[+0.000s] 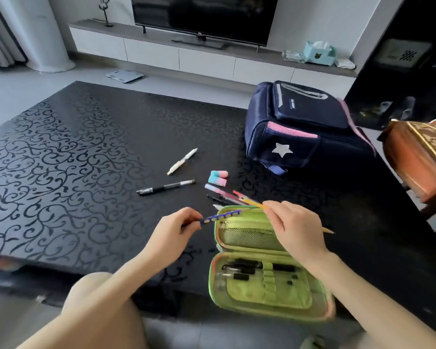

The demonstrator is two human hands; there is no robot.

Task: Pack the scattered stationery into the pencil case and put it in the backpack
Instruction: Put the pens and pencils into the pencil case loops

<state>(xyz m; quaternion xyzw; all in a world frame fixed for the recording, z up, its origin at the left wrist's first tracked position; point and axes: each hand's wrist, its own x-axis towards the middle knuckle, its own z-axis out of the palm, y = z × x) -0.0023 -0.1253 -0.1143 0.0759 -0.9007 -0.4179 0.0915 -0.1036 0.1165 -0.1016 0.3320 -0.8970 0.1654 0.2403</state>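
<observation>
Several pens already sit in the elastic loops of the green pencil case [269,280], which lies opened flat at the near edge of the black patterned table [73,152], as a person works through the loose stationery. The left hand [179,227] pinches one end of a purple pencil with yellow dots [220,216], its other end lying across the case's upper rim. The right hand [295,227] pinches a yellow pencil [252,203] between thumb and fingertips above the mesh pocket, its sharpened tip poking out past the wrist.

Packing looks perhaps half done. Left on the table, clear of the case: a white pen [182,161], a black pen [165,187] and a pink-and-blue eraser [217,178]. A pink pen [222,193] and what may be another dark pen lie just behind the case, partly hidden by it.

The navy backpack [302,129] lies to the right; whether its main zip is open cannot be made out. Closing the case and stowing it remain to be done.
</observation>
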